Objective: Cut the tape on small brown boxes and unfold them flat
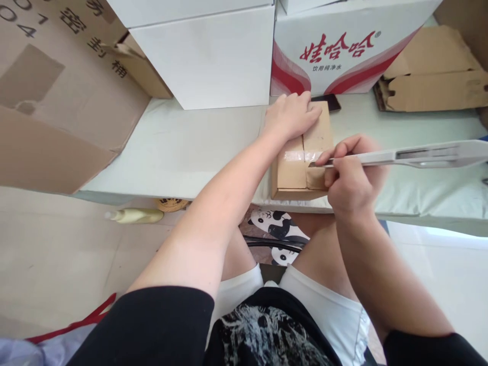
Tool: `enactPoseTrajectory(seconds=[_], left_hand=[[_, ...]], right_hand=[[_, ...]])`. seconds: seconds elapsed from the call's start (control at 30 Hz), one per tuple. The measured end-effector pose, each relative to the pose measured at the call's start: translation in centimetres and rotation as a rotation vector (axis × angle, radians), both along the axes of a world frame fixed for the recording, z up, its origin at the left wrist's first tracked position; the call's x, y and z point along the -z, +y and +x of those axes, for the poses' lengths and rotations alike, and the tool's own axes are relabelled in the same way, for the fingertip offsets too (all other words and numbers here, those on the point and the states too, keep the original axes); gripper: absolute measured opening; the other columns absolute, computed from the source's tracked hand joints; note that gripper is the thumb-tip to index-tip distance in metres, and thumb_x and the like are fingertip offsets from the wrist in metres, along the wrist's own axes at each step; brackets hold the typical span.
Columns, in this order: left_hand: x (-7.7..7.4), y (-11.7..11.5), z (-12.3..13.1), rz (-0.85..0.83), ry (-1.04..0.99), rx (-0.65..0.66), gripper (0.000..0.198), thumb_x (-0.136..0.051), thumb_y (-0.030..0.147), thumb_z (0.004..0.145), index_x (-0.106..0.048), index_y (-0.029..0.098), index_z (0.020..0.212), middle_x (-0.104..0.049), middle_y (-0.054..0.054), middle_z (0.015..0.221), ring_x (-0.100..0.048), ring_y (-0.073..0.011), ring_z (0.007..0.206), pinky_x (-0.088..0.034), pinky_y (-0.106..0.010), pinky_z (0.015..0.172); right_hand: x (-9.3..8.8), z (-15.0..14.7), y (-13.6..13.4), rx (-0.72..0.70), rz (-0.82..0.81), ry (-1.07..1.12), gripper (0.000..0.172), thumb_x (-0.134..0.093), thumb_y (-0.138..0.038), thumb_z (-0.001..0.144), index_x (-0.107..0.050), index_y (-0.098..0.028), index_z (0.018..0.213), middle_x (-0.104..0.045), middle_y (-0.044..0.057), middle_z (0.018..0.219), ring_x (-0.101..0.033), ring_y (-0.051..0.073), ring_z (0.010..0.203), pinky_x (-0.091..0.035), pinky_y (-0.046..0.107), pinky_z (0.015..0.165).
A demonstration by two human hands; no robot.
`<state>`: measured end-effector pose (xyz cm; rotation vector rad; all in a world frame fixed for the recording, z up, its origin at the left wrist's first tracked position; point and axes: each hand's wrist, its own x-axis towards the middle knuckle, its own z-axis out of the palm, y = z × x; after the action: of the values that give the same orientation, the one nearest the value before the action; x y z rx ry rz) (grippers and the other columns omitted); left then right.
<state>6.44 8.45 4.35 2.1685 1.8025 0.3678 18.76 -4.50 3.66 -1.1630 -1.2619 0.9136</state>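
A small brown cardboard box [295,175] sits at the near edge of a pale table [179,147], its flaps held by a strip of clear tape [293,155]. My left hand [292,116] lies flat on the far part of the box top, fingers together and stretched out. My right hand [348,175] is closed around a long grey knife-like tool [419,155], whose tip touches the tape on the box's right side.
A white box [209,56] and a red-and-white printed carton [343,46] stand at the back of the table. A dark phone [331,101] lies behind the small box. Flattened cardboard [434,76] is at the right, a large brown carton [57,91] at the left. A bottle [133,215] lies on the floor.
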Motion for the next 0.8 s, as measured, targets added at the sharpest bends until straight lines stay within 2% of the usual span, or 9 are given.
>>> enactPoseTrajectory(seconds=[0.13, 0.17, 0.23, 0.3, 0.37, 0.43, 0.53, 0.67, 0.8], left_hand=[[0.1, 0.5, 0.2, -0.004, -0.013, 0.009, 0.038, -0.037, 0.042, 0.100, -0.064, 0.030, 0.124, -0.067, -0.004, 0.135, -0.051, -0.0354, 0.129, -0.043, -0.051, 0.104], [0.1, 0.6, 0.3, -0.014, -0.007, 0.011, 0.037, -0.038, 0.040, 0.100, -0.064, 0.028, 0.123, -0.066, -0.005, 0.135, -0.052, -0.0357, 0.131, -0.043, -0.050, 0.104], [0.0, 0.7, 0.4, -0.030, 0.002, 0.013, 0.036, -0.038, 0.038, 0.100, -0.063, 0.027, 0.124, -0.066, -0.006, 0.135, -0.051, -0.0353, 0.133, -0.043, -0.048, 0.104], [-0.1, 0.8, 0.4, -0.033, 0.004, 0.013, 0.036, -0.037, 0.039, 0.101, -0.062, 0.029, 0.125, -0.065, -0.005, 0.135, -0.051, -0.0344, 0.135, -0.042, -0.046, 0.106], [-0.1, 0.8, 0.4, -0.029, 0.005, 0.010, 0.036, -0.037, 0.040, 0.101, -0.062, 0.030, 0.126, -0.065, -0.006, 0.135, -0.051, -0.0343, 0.135, -0.042, -0.046, 0.106], [-0.1, 0.8, 0.3, -0.022, 0.006, 0.013, 0.037, -0.038, 0.040, 0.100, -0.063, 0.030, 0.125, -0.066, -0.006, 0.135, -0.052, -0.0346, 0.134, -0.043, -0.047, 0.107], [-0.2, 0.7, 0.3, -0.016, 0.015, 0.017, 0.037, -0.038, 0.039, 0.100, -0.064, 0.031, 0.124, -0.066, -0.006, 0.135, -0.052, -0.0346, 0.133, -0.043, -0.047, 0.106], [-0.3, 0.5, 0.3, -0.019, 0.020, 0.004, 0.037, -0.038, 0.038, 0.100, -0.064, 0.031, 0.124, -0.066, -0.006, 0.134, -0.052, -0.0340, 0.133, -0.042, -0.046, 0.107], [0.3, 1.1, 0.3, -0.005, -0.050, 0.000, 0.031, -0.043, 0.038, 0.100, -0.066, 0.030, 0.118, -0.067, -0.008, 0.130, -0.052, -0.0364, 0.131, -0.040, -0.048, 0.106]], right_hand=[[0.0, 2.5, 0.3, 0.243, 0.171, 0.274, 0.022, -0.049, -0.021, 0.057, -0.046, -0.029, 0.077, -0.046, -0.008, 0.046, -0.038, 0.012, 0.032, -0.016, 0.031, 0.035], [0.3, 3.5, 0.5, 0.326, 0.160, 0.268, 0.026, -0.048, -0.022, 0.055, -0.045, -0.030, 0.080, -0.040, -0.010, 0.042, -0.034, 0.013, 0.030, -0.016, 0.031, 0.036], [1.5, 5.8, 1.1, 0.405, -0.028, 0.104, 0.032, -0.047, -0.022, 0.055, -0.042, -0.031, 0.086, -0.032, -0.012, 0.040, -0.030, 0.014, 0.031, -0.019, 0.032, 0.039], [3.1, 7.9, 1.7, 0.337, -0.334, -0.188, 0.033, -0.049, -0.023, 0.060, -0.042, -0.031, 0.091, -0.039, -0.010, 0.044, -0.038, 0.017, 0.038, -0.026, 0.032, 0.043], [4.8, 9.4, 2.0, 0.241, -0.516, -0.407, 0.030, -0.057, -0.024, 0.062, -0.048, -0.030, 0.091, -0.050, -0.005, 0.050, -0.048, 0.020, 0.047, -0.037, 0.035, 0.051], [6.1, 10.3, 2.2, 0.189, -0.558, -0.560, 0.029, -0.065, -0.021, 0.060, -0.054, -0.027, 0.085, -0.053, -0.002, 0.054, -0.056, 0.025, 0.059, -0.046, 0.043, 0.065], [7.3, 10.7, 2.4, 0.150, -0.571, -0.792, 0.030, -0.065, -0.018, 0.061, -0.060, -0.024, 0.090, -0.054, 0.001, 0.060, -0.062, 0.034, 0.077, -0.048, 0.056, 0.085], [6.3, 10.0, 1.7, 0.153, -0.447, -0.905, 0.037, -0.062, -0.030, 0.077, -0.064, -0.019, 0.113, -0.069, 0.015, 0.099, -0.066, 0.035, 0.093, -0.048, 0.061, 0.093], [3.1, 7.5, -0.7, 0.027, -0.053, -0.708, 0.039, -0.057, -0.042, 0.088, -0.061, -0.023, 0.122, -0.065, 0.015, 0.126, -0.069, 0.028, 0.102, -0.058, 0.050, 0.088]])
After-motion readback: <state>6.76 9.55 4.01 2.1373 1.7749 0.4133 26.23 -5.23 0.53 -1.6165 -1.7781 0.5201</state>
